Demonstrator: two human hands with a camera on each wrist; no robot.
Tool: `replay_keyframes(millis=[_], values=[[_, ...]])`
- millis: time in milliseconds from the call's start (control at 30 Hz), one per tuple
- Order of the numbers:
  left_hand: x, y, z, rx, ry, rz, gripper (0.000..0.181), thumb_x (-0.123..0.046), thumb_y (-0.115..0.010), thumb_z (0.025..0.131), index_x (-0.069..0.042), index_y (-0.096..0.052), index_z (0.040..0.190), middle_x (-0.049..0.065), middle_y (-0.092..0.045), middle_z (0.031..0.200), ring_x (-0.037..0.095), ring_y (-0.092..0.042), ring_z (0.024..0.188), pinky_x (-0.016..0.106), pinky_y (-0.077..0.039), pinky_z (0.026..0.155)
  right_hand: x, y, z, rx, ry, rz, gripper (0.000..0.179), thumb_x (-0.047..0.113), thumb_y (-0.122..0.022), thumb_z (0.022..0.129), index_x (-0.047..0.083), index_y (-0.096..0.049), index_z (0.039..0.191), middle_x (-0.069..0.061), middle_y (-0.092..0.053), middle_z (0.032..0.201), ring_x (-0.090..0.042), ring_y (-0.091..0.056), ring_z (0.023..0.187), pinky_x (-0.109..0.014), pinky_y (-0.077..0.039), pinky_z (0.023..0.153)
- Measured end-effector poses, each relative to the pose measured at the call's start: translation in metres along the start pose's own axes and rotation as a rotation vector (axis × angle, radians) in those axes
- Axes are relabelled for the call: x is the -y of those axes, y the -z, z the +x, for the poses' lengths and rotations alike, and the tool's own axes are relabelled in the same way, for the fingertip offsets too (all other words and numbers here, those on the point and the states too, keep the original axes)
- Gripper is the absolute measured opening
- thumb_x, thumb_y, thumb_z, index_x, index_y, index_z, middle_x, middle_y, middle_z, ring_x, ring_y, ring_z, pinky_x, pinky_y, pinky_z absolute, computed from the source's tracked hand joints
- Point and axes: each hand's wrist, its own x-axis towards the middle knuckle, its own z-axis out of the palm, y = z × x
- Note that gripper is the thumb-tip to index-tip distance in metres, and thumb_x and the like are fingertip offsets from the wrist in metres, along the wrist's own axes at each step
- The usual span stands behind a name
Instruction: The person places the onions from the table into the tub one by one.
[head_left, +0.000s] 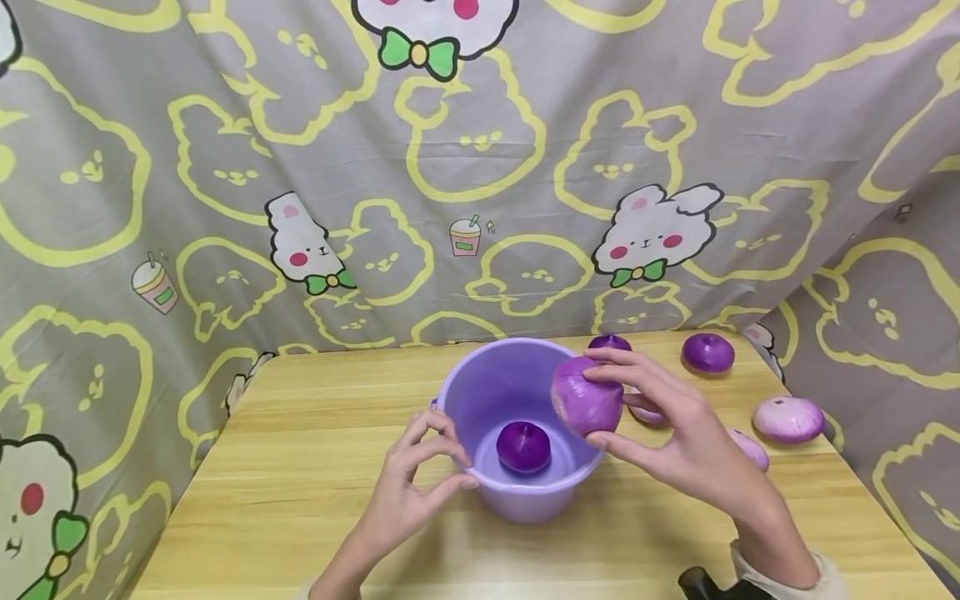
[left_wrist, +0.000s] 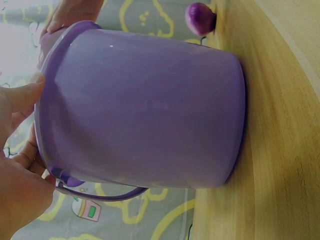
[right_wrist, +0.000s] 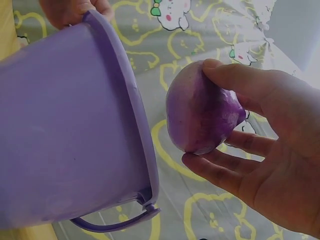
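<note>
Two hands worked at one purple bucket, upright on the wood-grain table. Left hand pinched the rim between thumb and fingers, presumably to steady it. Right hand held a purple onion just above the rim, not touching it; thumb and fingertips spread wide round its girth, likely because so round a body needed a broad hold. One dark onion sat on the bucket's floor. Loose onions lay to the right, perhaps for that hand's easy reach.

Held onion — partly hidden by right fingers.
</note>
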Motion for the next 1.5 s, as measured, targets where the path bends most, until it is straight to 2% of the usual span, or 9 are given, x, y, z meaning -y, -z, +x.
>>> replay_keyframes(millis=[267,533,733,900,1067,1300,1500], values=[[0.0,0.0,0.003,0.001,0.017,-0.004,0.021,-0.009,-0.087,0.079,-0.013,-0.072,0.093,0.007,-0.057,0.103,0.028,-0.053,0.11,0.04,-0.038,0.112,-0.003,-0.001,0.004,0.018,0.017,0.011,0.067,0.008,-0.09,0.078,0.022,-0.063,0.137,-0.002,-0.052,0.15,-0.016,-0.062,0.123,-0.025,-0.058,0.088],[0.002,-0.001,0.005,0.001,0.026,-0.005,0.021,-0.009,-0.087,0.079,-0.013,-0.072,0.094,0.007,-0.057,0.104,0.029,-0.053,0.111,0.041,-0.038,0.112,-0.006,-0.004,0.008,0.042,-0.007,-0.024,0.064,0.015,-0.091,0.079,0.027,-0.063,0.136,0.003,-0.052,0.15,-0.02,-0.051,0.132,-0.024,-0.053,0.098],[0.003,-0.001,0.006,0.002,0.024,-0.006,0.021,-0.01,-0.087,0.079,-0.013,-0.072,0.093,0.007,-0.057,0.103,0.028,-0.053,0.11,0.043,-0.038,0.113,-0.008,-0.007,0.007,0.048,-0.002,-0.069,0.062,0.019,-0.091,0.079,0.029,-0.064,0.134,0.006,-0.053,0.15,-0.018,-0.05,0.127,-0.026,-0.055,0.094],[0.002,0.0,0.007,0.003,0.032,-0.006,0.02,-0.01,-0.087,0.08,-0.014,-0.072,0.093,0.006,-0.057,0.103,0.028,-0.053,0.11,0.045,-0.036,0.115,-0.01,-0.008,0.009,0.077,0.015,-0.034,0.062,0.017,-0.091,0.079,0.027,-0.064,0.134,0.002,-0.052,0.15,-0.02,-0.05,0.133,-0.022,-0.052,0.097],[0.0,-0.001,0.008,0.002,0.037,-0.005,0.02,-0.01,-0.087,0.08,-0.014,-0.072,0.093,0.006,-0.057,0.103,0.028,-0.053,0.109,0.044,-0.037,0.114,-0.011,-0.01,0.01,0.111,0.031,-0.027,0.063,0.019,-0.09,0.08,0.026,-0.063,0.136,0.001,-0.051,0.151,-0.02,-0.047,0.138,-0.021,-0.05,0.098],[0.001,0.0,0.007,0.0,0.035,-0.008,0.02,-0.01,-0.087,0.08,-0.014,-0.072,0.093,0.006,-0.057,0.102,0.03,-0.053,0.107,0.042,-0.038,0.111,-0.011,-0.015,0.011,0.133,0.034,-0.056,0.062,0.024,-0.089,0.082,0.028,-0.061,0.138,0.003,-0.05,0.152,-0.017,-0.05,0.134,-0.022,-0.051,0.097],[0.004,-0.001,0.006,-0.007,0.021,-0.011,0.02,-0.011,-0.087,0.08,-0.013,-0.072,0.093,0.006,-0.057,0.102,0.028,-0.053,0.107,0.041,-0.039,0.11,-0.011,-0.017,0.012,0.145,0.048,-0.094,0.063,0.027,-0.088,0.083,0.029,-0.06,0.139,0.003,-0.05,0.152,-0.017,-0.05,0.135,-0.022,-0.047,0.102]])
